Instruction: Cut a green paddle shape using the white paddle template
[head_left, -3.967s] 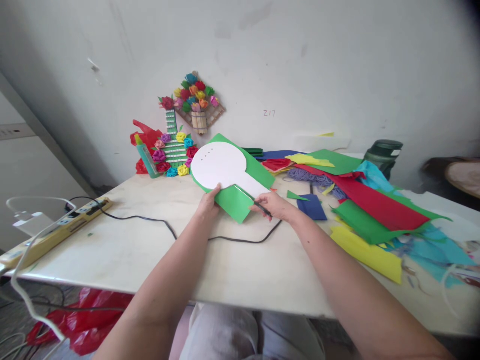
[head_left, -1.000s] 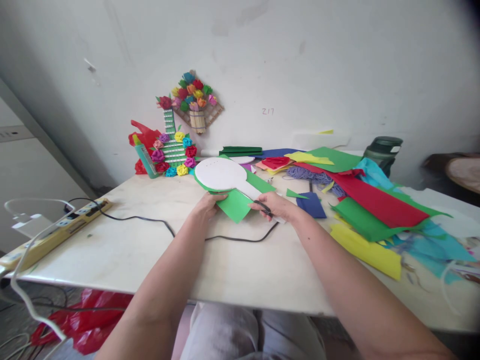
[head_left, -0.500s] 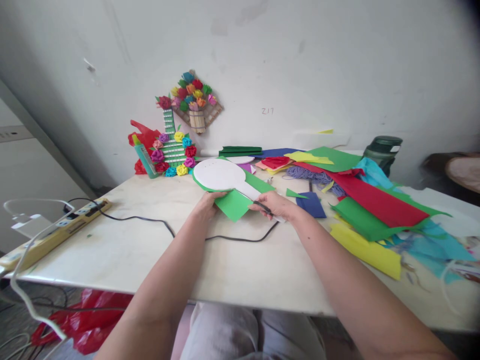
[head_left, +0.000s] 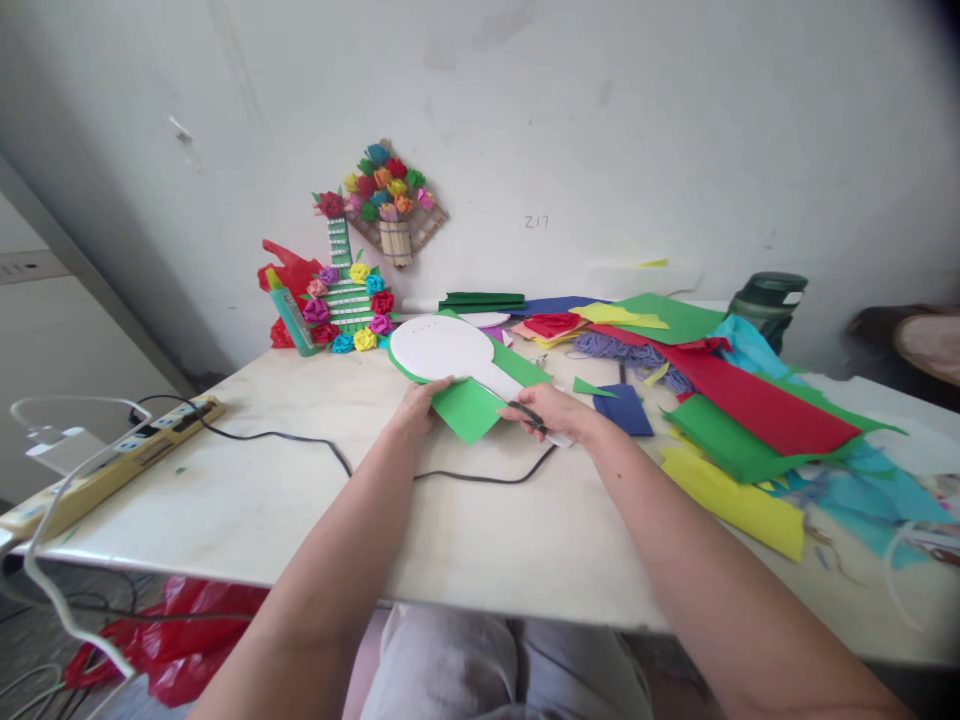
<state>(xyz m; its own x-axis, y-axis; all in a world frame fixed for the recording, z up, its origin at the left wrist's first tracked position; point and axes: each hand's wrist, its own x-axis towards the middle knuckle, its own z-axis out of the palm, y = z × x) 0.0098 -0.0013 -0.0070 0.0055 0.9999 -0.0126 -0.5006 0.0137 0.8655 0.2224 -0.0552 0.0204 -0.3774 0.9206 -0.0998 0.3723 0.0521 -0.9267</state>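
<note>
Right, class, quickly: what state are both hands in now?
Left hand: closed, holding the green sheet.
Right hand: closed, holding black-handled scissors.

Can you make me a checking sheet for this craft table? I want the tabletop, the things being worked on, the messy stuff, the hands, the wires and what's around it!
Surface: white table, faint marks on it.
Job's things: white paper shape lies over a green sheet; scissors lie along the shape's narrow part.
Clutter: red sheet, yellow sheet and purple yarn on the right.
Hands: left hand holds the green sheet; right hand holds the scissors.
Cables: black cable crosses the table; white cable hangs at the left end.
Surroundings: pale wall behind; red plastic bag below, left.
</note>
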